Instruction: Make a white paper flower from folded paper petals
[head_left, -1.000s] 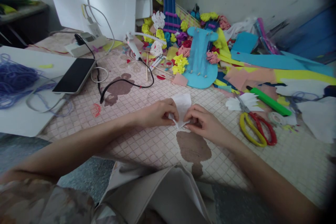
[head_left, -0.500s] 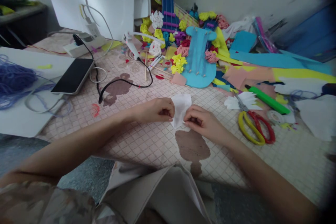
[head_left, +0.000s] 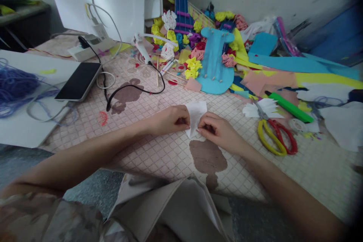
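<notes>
A small piece of white paper (head_left: 196,113) lies between my hands above the lattice-patterned table cover (head_left: 159,151). My left hand (head_left: 177,119) pinches its left edge, fingers curled together. On the opposite side, my right hand (head_left: 214,126) grips the lower right edge between thumb and fingers. The paper narrows toward its bottom, where the fingertips of both hands come close together. To the right rest scissors (head_left: 276,136) with one yellow and one red handle, their blades over a fringed white paper scrap (head_left: 262,109).
A light-blue guitar-shaped cutout (head_left: 216,64) stands behind the hands amid crumpled paper flowers. A green cutter (head_left: 290,107) and a tape roll (head_left: 297,125) lie right. At left are a phone (head_left: 79,81), purple yarn (head_left: 17,83), a glue gun (head_left: 141,49) and a power strip (head_left: 90,48).
My left hand has shifted slightly to the right, and the fingertips of both hands are closer together. The lower part of the paper looks narrower.
</notes>
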Motion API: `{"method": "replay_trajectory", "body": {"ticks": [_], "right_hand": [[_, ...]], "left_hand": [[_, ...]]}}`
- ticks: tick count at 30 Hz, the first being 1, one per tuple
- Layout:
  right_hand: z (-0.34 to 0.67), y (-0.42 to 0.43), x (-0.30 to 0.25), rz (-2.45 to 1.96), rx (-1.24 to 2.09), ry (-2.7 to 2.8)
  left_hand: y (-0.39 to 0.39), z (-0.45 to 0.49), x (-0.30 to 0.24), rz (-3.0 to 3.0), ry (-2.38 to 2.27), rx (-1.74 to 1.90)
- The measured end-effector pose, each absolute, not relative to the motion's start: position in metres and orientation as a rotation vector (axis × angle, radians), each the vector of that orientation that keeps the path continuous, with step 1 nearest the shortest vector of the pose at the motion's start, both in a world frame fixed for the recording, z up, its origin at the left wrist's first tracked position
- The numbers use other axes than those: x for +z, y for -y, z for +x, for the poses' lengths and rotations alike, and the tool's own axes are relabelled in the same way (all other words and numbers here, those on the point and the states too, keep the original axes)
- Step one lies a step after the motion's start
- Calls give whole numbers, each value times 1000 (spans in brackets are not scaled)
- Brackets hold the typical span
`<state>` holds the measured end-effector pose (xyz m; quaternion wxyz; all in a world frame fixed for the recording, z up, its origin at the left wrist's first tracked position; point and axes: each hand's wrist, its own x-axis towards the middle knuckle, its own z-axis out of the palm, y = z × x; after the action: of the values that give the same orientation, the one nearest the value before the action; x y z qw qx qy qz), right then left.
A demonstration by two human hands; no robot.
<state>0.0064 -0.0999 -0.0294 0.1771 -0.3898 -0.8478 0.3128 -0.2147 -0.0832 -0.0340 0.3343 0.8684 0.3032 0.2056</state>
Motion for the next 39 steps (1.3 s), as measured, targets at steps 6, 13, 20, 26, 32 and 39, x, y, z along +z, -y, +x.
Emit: {"method": "replay_trajectory", "body": {"ticks": [6,13,20,26,32,39], "right_hand": [[-1,102,-32,-1209,744,2410],[-1,103,-32,-1215,778,2384],[8,99,-27,-1040,1046,2359],[3,101,-30,-1156,886,2407],[-2,105,-32,-1227,761,2394],[-5,107,-34,-1213,676,2389]], "left_hand": [[86,-210,-31,2273,-872,512],[88,-208,-36,2298,-909,541],[89,-210,-36,2281,-878,552],[89,-209,-36,2279,-896,556],[89,-208,-38,2282,-899,571],[90,-208,-42,2300,-893,603]]}}
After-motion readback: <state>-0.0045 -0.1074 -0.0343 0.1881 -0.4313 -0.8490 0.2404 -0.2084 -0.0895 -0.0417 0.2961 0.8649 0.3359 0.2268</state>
